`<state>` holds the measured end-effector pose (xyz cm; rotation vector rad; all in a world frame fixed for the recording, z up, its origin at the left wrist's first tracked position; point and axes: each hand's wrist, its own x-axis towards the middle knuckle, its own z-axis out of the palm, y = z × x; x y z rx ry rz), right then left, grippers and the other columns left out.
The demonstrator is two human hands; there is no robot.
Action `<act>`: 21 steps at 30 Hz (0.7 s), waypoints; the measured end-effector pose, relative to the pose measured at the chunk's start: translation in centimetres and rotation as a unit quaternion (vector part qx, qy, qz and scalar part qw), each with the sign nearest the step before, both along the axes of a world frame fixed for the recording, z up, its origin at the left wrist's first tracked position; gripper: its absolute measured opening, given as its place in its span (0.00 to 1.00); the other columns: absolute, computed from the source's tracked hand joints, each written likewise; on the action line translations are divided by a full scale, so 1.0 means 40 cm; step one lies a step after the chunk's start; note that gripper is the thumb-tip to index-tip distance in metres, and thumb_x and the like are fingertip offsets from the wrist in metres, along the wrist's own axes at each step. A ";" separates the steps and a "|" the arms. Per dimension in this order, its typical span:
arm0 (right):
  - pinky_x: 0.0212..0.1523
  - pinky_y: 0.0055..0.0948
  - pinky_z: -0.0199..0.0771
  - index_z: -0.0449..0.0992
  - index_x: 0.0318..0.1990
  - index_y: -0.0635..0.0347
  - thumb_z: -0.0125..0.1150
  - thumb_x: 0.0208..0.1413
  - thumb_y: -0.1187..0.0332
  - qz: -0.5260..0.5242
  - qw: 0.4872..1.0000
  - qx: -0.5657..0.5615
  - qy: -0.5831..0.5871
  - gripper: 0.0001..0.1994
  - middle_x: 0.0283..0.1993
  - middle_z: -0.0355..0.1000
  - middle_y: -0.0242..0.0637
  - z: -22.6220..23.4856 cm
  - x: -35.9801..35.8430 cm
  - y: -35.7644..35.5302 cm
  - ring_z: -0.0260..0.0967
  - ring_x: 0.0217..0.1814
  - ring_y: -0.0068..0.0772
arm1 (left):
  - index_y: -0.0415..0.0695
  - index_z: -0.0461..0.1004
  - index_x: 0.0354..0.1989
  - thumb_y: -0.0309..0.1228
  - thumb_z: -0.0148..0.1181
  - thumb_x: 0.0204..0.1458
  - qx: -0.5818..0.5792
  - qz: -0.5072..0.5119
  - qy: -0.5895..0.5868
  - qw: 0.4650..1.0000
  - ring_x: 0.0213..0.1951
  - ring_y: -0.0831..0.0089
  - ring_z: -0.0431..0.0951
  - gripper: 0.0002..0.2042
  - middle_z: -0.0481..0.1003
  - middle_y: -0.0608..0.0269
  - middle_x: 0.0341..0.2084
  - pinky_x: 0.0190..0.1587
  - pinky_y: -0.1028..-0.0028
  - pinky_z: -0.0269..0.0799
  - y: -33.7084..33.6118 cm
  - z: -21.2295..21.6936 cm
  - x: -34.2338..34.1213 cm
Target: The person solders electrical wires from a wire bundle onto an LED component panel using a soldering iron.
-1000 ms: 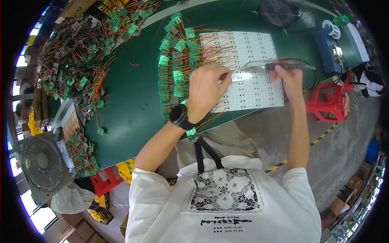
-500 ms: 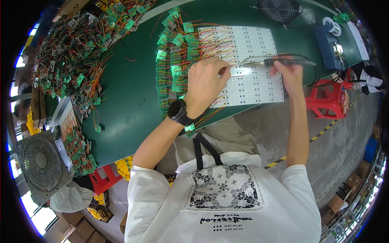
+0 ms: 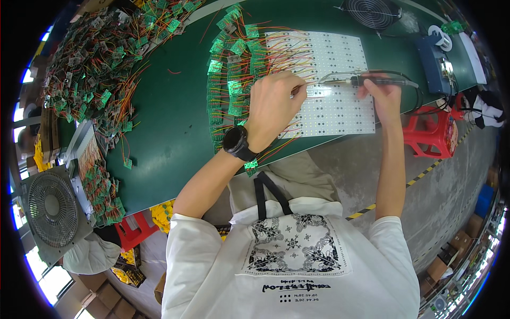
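Observation:
A white panel [image 3: 340, 117] dotted with rows of small marks lies on the green table. Along its left side, rows of small green circuit boards [image 3: 234, 87] have red and yellow wires that reach onto the panel. My left hand [image 3: 276, 103], with a black watch on the wrist, is over the panel's left part. Its thumb and fingers are pinched together, and what they grip is hidden. My right hand [image 3: 387, 98] is closed round the handle of a soldering iron [image 3: 357, 80]. The iron points left over the panel, its tip close to my left fingertips.
A large heap of wired circuit boards [image 3: 90, 64] covers the table's left end. At the far right stand a blue soldering station [image 3: 429, 61] and a solder spool [image 3: 440, 37]. A round black fan [image 3: 371, 11] is at the back. A red stool [image 3: 429, 133] stands right.
The view has shifted slightly, and the table's things sit a little differently in it. Both hands keep their grip, and the iron stays over the panel beside my left fingers.

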<state>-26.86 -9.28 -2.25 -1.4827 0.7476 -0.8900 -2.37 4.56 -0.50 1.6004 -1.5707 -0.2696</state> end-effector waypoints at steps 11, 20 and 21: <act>0.31 0.26 0.73 0.73 0.45 0.72 0.61 0.56 0.75 -0.009 1.000 0.003 -0.010 0.11 0.29 0.75 0.43 -0.005 -0.004 -0.004 0.73 0.28 0.30 | 0.38 0.81 0.29 0.25 0.64 0.45 -0.005 0.008 0.004 1.000 0.27 0.57 0.80 0.05 0.79 0.54 0.25 0.31 0.68 0.74 -0.002 -0.006 0.000; 0.30 0.25 0.71 0.73 0.45 0.72 0.61 0.57 0.75 -0.024 0.999 0.014 -0.034 0.11 0.29 0.75 0.41 0.001 0.000 -0.003 0.73 0.27 0.28 | 0.37 0.79 0.34 0.26 0.63 0.49 0.003 0.001 0.014 1.000 0.29 0.59 0.80 0.06 0.78 0.55 0.28 0.31 0.67 0.74 -0.002 0.002 0.000; 0.30 0.24 0.71 0.74 0.45 0.71 0.61 0.57 0.74 -0.030 0.998 0.022 -0.045 0.11 0.29 0.75 0.41 0.002 0.001 -0.005 0.72 0.27 0.28 | 0.37 0.79 0.34 0.26 0.63 0.49 -0.001 0.001 0.013 1.000 0.29 0.59 0.80 0.06 0.78 0.55 0.28 0.31 0.67 0.74 -0.002 0.005 0.001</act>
